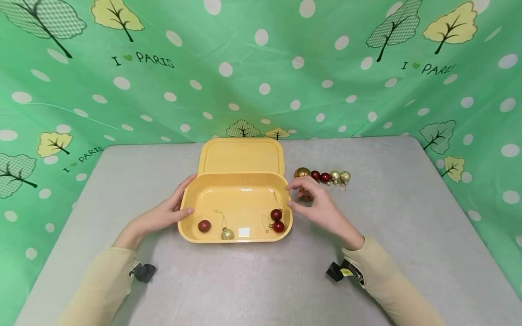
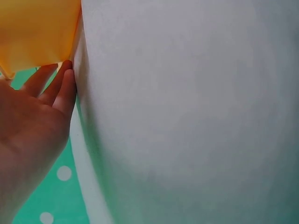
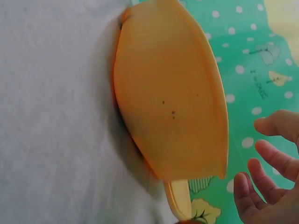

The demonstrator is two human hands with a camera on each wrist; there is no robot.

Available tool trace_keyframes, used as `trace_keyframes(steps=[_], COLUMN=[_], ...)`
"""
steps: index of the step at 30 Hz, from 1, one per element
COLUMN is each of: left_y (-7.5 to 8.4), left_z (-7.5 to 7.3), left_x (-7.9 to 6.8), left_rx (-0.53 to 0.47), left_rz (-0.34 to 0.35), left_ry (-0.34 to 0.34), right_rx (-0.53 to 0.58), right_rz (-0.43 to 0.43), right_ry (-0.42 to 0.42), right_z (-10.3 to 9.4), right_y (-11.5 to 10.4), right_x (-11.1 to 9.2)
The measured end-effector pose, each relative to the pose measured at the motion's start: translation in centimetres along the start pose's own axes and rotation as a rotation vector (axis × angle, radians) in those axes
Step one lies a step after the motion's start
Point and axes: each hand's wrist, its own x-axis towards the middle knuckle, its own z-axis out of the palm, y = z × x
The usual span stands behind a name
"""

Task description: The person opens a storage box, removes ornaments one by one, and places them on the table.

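A yellow plastic box (image 1: 244, 194) stands in mid-table, its inside facing the head camera. My left hand (image 1: 165, 213) grips its left end, thumb over the rim and fingers along the outer wall. In the left wrist view that hand's fingers (image 2: 63, 91) touch the box. By the right end is my right hand (image 1: 320, 206), fingers spread and holding nothing; the right wrist view has it apart from the rim. Inside lie a dark red Christmas bauble (image 1: 204, 226), a glittery gold bauble (image 1: 227, 233), and two red baubles (image 1: 278, 226) at the right.
Behind the box is its yellow lid (image 1: 242, 156). Red and gold baubles (image 1: 325, 177) form a row to the right, starting with a larger gold bauble (image 1: 302, 172). Another bauble (image 1: 305, 194) is partly hidden by the right hand. A green dotted cloth (image 1: 261, 81) hangs behind the grey table (image 1: 228, 285).
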Motion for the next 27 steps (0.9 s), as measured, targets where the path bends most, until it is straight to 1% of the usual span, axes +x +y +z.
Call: trace_keyframes(steps=[4,8,13,15,17,19,23,27], left_y=[0.1,0.4,0.9,1.1,1.2,1.3,1.5,1.4], left_z=[0.1,0.1,0.1,0.1,0.1,0.2,0.1,0.0], left_x=[-0.1,-0.2,-0.2,-0.2,-0.3,-0.3,-0.4,-0.4], left_rx=[-0.011,0.021,0.133,0.172,0.188,0.201,0.212,0.190], left_rz=[0.018,0.025,0.003,-0.009,-0.016,-0.019,-0.013,-0.001], left_ry=[0.011,0.042,0.096,0.107,0.110,0.106,0.099,0.090], right_rx=[-0.018,-0.043,-0.084,-0.092,-0.110,-0.159,-0.326,-0.403], right_rz=[-0.027,-0.049,-0.060,-0.059,-0.050,-0.037,-0.014,0.016], right_ry=[-0.052,-0.105,-0.163,-0.182,-0.209,-0.247,-0.360,-0.489], right_z=[0.7,1.3,1.9,2.1,2.3,2.4,2.6,2.9], right_y=[-0.4,-0.7,-1.2,-1.4,-1.7,-2.1,-3.2,-3.8], right_x=[0.2,0.5,0.8,1.0,1.2,1.5,2.2,3.0])
